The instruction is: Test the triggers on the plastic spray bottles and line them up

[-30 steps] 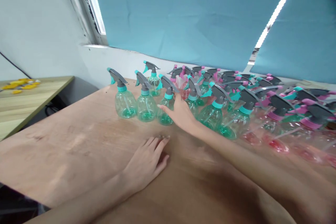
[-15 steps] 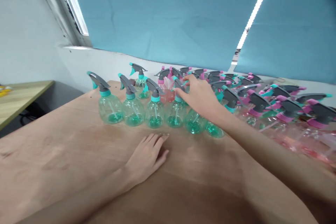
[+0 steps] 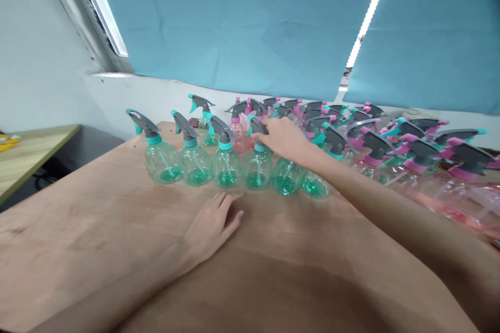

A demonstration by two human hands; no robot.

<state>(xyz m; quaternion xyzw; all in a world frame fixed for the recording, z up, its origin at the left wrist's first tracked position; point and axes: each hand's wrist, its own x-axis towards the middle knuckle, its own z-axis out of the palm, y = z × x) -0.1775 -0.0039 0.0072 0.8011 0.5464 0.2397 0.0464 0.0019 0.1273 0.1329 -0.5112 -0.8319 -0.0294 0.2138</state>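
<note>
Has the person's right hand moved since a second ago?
Yes, rightward: the right hand is now nearer the fixed bright strip than before, and farther from the front row's leftmost green bottle.

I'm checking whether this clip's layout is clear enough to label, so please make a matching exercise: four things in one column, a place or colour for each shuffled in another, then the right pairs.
Column one
1. Bare left hand
2. Bare right hand
3. Front-row round translucent plastic spray bottles with teal collars
4. Large flat blue sheet

Column two
A. Behind the bottles
B. At a gray spray head; contact unclear
C. On the brown wooden tabletop, nearer the camera than the bottles
D. Green, darkest at the base

Pairs: 1-C, 2-B, 3-D, 4-A
</note>
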